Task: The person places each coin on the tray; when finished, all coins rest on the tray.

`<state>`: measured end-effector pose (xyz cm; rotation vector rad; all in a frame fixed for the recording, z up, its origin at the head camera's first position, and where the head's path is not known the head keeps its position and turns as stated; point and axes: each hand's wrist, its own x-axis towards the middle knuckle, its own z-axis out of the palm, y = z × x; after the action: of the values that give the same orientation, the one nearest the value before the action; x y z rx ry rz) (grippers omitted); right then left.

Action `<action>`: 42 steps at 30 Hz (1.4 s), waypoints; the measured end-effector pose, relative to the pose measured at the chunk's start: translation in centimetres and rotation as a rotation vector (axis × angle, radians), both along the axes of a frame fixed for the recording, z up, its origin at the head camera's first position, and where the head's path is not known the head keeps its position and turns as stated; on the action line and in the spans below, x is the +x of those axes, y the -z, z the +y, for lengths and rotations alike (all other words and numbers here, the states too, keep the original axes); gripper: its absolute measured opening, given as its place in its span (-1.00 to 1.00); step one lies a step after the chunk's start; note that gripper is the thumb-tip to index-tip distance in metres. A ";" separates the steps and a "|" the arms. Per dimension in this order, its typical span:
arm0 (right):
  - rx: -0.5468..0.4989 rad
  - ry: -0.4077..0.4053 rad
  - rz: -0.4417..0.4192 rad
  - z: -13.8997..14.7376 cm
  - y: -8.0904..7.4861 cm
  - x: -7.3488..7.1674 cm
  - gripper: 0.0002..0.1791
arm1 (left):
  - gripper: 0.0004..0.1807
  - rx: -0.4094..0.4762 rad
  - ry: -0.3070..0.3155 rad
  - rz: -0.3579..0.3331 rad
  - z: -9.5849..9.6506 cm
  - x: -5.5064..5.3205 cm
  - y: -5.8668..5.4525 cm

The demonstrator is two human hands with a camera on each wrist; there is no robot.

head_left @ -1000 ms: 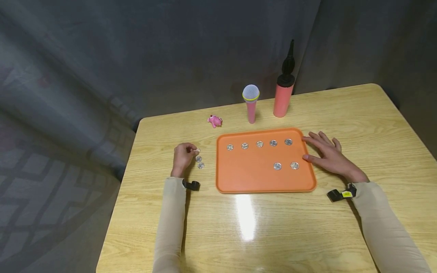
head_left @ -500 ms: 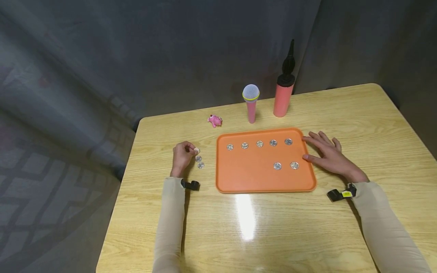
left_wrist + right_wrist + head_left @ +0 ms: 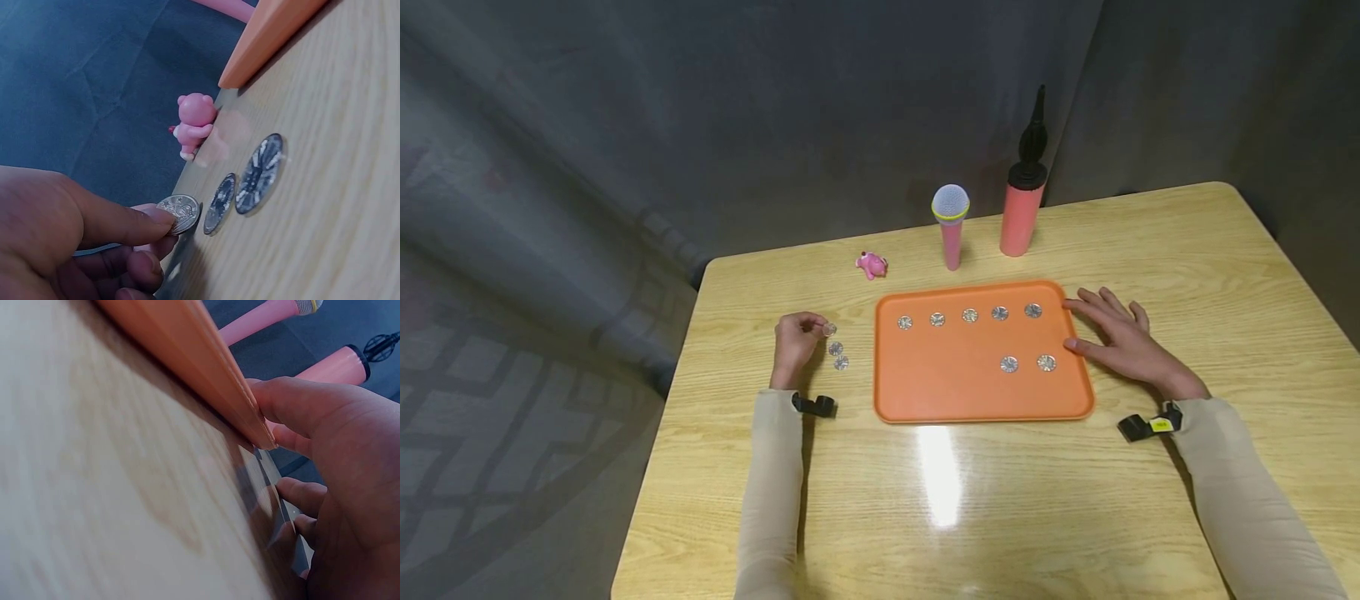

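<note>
My left hand (image 3: 797,342) pinches a silver coin (image 3: 181,212) between thumb and forefinger, its face turned to the left wrist camera. Two more coins lie flat on the table just nearer me, one coin (image 3: 836,349) behind the other coin (image 3: 841,363). To their right is an orange tray (image 3: 940,396) holding several coins: a back row across its width, and two in front at the right, including a coin (image 3: 1009,364). At the tray's right rim, my right hand (image 3: 1116,337) rests with fingers spread, thumb and forefinger touching the edge.
Behind the tray stand a toy microphone (image 3: 951,225) and a pink hand pump (image 3: 1022,212) with a black top. A small pink bear figure (image 3: 872,265) is near the table's back edge. Dark curtain (image 3: 850,108) hangs beyond the wooden table (image 3: 1030,517).
My left hand has drawn slightly left with the pinched coin, now a little apart from the two on the table. The right hand and tray hold their place.
</note>
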<state>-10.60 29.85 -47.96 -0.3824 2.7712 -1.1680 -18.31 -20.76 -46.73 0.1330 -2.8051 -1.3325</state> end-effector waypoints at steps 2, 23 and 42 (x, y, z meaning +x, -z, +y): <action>0.000 -0.001 0.000 0.0 0.0 0.0 -0.24 | -0.91 0.011 -0.006 -0.004 0.0 0.0 -0.1; -0.015 -0.030 0.011 0.2 0.3 0.1 -0.24 | -0.87 0.217 -0.041 -0.097 0.8 0.7 -2.2; -0.010 -0.029 0.017 0.0 0.0 0.1 -0.25 | -0.88 0.240 0.146 -0.022 4.1 2.1 -4.4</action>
<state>-10.53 29.88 -47.91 -0.4343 2.7657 -1.1778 -16.24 -16.62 -42.31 -0.0528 -2.7078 -1.7066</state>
